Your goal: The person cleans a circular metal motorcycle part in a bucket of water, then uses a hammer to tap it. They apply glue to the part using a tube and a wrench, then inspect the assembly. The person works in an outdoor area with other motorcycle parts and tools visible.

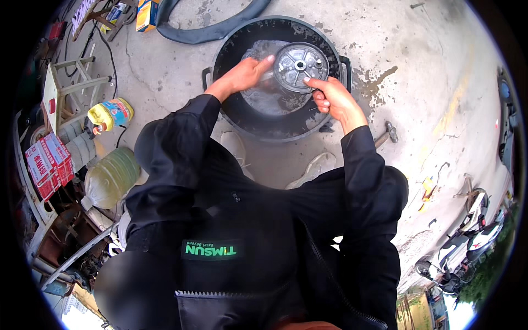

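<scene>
over black tub [258,127], round silver-grey metal disc [297,71], ribbed face, central hub [300,65]

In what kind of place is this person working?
Probably an outdoor vehicle-repair spot: a rubber tube and a hammer lie on the concrete, and a motorbike stands at the far right.

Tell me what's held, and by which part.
A round metal plate: the right hand grips its lower-right rim, thumb on the face. The left hand is at its left rim; its grip is unclear.
</scene>
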The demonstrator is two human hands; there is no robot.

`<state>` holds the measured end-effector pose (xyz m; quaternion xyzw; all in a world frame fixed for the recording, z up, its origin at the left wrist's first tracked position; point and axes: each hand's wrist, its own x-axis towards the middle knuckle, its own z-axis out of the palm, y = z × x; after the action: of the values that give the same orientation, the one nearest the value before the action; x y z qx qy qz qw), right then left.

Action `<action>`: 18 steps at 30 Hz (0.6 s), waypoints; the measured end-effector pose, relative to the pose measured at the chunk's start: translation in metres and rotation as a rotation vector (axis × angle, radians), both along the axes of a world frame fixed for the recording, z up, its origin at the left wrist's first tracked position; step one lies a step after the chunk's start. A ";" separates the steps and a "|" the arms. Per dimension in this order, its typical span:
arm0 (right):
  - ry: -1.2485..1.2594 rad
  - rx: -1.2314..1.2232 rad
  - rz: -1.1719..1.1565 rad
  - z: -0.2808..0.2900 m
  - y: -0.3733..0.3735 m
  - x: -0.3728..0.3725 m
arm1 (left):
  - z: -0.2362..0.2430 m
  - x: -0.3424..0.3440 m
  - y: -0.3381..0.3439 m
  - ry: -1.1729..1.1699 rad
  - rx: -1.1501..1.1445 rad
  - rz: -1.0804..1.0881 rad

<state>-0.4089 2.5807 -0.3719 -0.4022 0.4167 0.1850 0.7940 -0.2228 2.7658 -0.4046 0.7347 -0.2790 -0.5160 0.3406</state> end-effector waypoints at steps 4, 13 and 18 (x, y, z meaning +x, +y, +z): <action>0.157 0.004 -0.254 -0.061 0.024 0.018 | -0.053 -0.017 -0.020 -0.261 0.169 0.211; 0.218 0.108 -0.124 -0.117 0.024 0.006 | -0.110 0.027 -0.011 -0.465 0.230 -0.093; 0.315 -0.008 -0.405 -0.170 0.096 0.013 | -0.150 -0.006 0.004 -0.702 0.274 0.112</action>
<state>-0.3960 2.6766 -0.5417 -0.2800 0.6080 0.0808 0.7385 -0.2292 2.7701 -0.5544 0.9197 -0.2664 -0.2462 0.1504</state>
